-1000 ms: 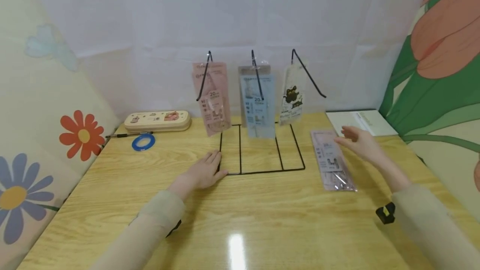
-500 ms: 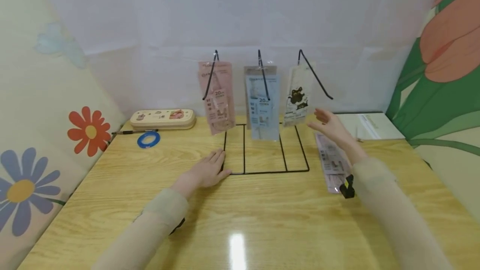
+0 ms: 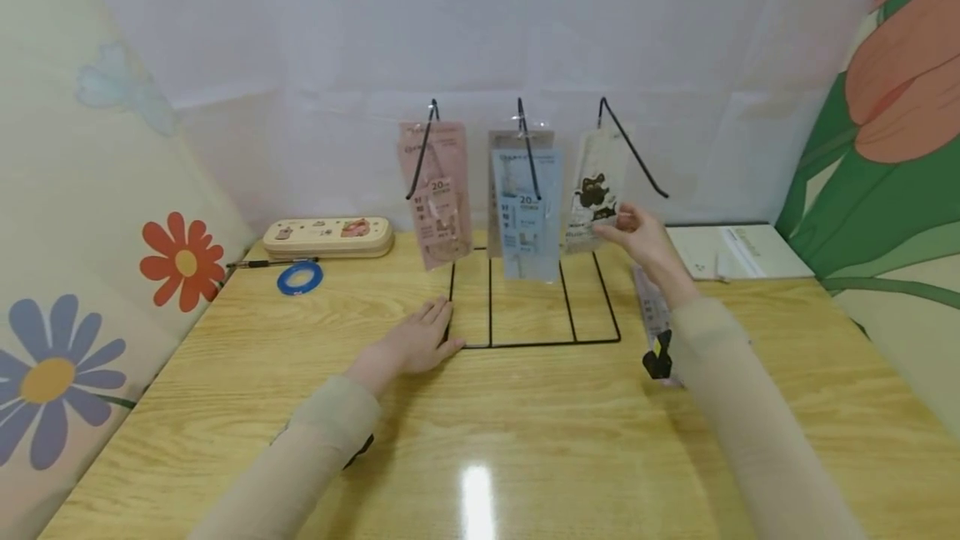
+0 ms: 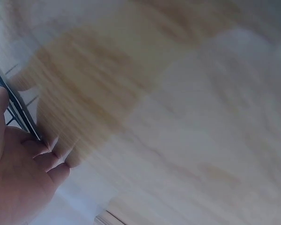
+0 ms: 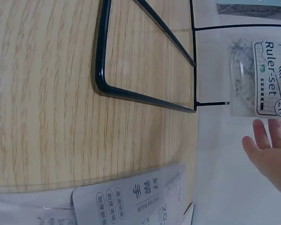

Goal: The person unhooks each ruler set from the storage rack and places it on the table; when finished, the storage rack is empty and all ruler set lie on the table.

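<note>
Left hand point(image 3: 415, 340): fingers lay flat, clasping nothing, at left front corner of wire rack point(image 3: 540, 344), probably bracing it | Right hand point(image 3: 647, 242): fingers loosely extended, unclenched, beside Ruler-set packet point(image 3: 595, 177); contact unclear | Packet hung near back edge of surface point(image 3: 570, 432); right hook point(image 3: 633, 151) bore it.

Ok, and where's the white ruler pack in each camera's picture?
Head: the white ruler pack hangs right of centre, by the right hand.
Left wrist: not in it.
Right wrist: the pack is at upper right, cut off by the edge.
Shared landmark: the black wire rack, visible in all three views.
</note>
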Available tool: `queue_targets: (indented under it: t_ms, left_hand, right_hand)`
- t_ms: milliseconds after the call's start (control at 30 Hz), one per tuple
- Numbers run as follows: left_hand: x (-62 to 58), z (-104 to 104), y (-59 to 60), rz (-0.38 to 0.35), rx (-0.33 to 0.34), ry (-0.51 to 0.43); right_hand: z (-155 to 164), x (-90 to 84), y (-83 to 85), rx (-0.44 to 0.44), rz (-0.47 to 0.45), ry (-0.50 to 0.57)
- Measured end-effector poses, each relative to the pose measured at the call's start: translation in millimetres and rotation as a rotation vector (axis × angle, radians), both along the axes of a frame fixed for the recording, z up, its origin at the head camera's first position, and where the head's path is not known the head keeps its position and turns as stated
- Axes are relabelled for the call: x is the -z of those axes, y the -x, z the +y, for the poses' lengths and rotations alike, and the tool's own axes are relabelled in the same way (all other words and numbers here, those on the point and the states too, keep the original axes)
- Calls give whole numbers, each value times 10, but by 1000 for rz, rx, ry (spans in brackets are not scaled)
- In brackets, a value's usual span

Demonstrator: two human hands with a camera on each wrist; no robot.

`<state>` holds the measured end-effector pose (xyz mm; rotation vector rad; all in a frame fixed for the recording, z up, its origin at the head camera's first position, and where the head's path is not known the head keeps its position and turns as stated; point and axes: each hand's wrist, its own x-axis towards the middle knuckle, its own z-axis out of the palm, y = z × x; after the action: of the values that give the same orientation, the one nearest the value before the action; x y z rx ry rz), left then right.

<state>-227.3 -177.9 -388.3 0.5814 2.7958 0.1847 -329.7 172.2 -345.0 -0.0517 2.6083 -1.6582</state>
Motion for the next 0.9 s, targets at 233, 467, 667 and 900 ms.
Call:
queue_targets:
  t_ms: [233,467,667,900]
  left_hand:
    - [-7,11,-4,-8,-9,-1]
    - [-7,-2,-4,4,-8,-5]
    - [20,-21,15,13,3,-11]
    - [29,-7,27,10,7,-7]
  right_hand:
    - [19,35,-88,-7,78,8]
    - [133,36,-359,-55,68,35]
    - [251,49,-789,-78,50,-7]
    - [405,59,-1343,-108,53,-6]
